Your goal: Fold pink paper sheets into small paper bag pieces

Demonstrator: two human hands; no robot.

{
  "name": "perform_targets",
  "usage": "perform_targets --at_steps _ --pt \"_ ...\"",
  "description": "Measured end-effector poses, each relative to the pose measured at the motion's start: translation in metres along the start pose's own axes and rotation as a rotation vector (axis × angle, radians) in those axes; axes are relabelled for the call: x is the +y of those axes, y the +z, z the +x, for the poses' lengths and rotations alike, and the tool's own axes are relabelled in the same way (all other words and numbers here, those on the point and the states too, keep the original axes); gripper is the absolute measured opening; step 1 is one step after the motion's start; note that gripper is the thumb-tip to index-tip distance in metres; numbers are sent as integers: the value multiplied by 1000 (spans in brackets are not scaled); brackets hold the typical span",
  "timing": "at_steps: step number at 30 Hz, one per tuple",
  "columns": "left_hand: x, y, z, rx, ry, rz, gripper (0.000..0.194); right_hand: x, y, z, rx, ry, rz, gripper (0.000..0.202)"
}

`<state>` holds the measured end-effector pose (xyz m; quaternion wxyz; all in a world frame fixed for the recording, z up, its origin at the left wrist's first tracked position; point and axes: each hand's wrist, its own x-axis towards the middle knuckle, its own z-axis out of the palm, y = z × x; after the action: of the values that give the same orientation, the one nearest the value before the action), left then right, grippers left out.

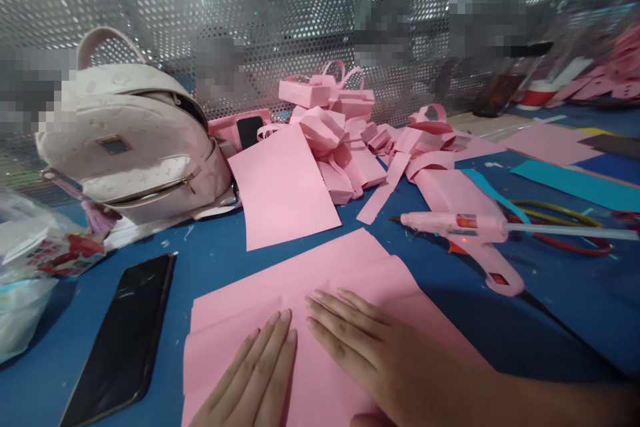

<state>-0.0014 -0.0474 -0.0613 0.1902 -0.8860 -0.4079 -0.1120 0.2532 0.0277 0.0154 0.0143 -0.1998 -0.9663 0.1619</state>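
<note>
Pink paper (280, 280), creased and partly folded over, lies on the blue table in front of me. My left hand (255, 373) rests flat on it, fingers stretched out toward the middle. My right hand (355, 340) lies flat on the same paper from the right, its fingertips close to those of my left hand. Neither hand holds anything. Part of the right thumb and the paper's near edge are hidden or out of frame. Beyond it lies a flat pink sheet (290, 187).
A pink hot glue gun (465, 227) lies at right with its cord. At left are a black phone (123, 340), a plastic bag (23, 293) and a white backpack (135, 140). Folded pink paper pieces (345, 147) pile up before a perforated metal screen (300, 13). Blue strips (575, 183) lie far right.
</note>
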Motion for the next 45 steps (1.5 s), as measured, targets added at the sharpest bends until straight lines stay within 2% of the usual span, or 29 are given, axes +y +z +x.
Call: perform_targets --at_steps 4,8,11,14,18,24,28,32,35,40,45 --pt "1 1 0 25 -12 14 51 -1 0 -2 22 0 -17 64" --pt "-4 -6 2 -10 19 11 52 5 8 -3 18 -43 -46 65" --pt "-8 -13 4 -29 86 6 53 10 19 -3 93 -96 -81 70" --pt "-7 -17 6 -51 66 -14 49 11 26 -4 171 -75 -113 75" --pt "-1 -17 8 -62 4 -34 47 9 24 -5 194 -98 -134 75" --pt "-4 -19 7 -78 46 -19 49 9 21 -4 204 -89 -122 75" --pt "-2 -18 7 -84 8 -45 51 13 18 -4 144 -76 -69 68" --pt "3 -16 6 -79 -24 -78 64 21 13 0 57 -30 58 67" --pt "2 -16 7 -80 -17 -86 66 27 10 7 51 -21 131 66" --pt "-6 -21 7 -82 83 -120 70 28 0 28 31 -21 94 54" --pt "-4 -24 8 -102 57 -183 70 23 -18 53 -112 -61 38 53"
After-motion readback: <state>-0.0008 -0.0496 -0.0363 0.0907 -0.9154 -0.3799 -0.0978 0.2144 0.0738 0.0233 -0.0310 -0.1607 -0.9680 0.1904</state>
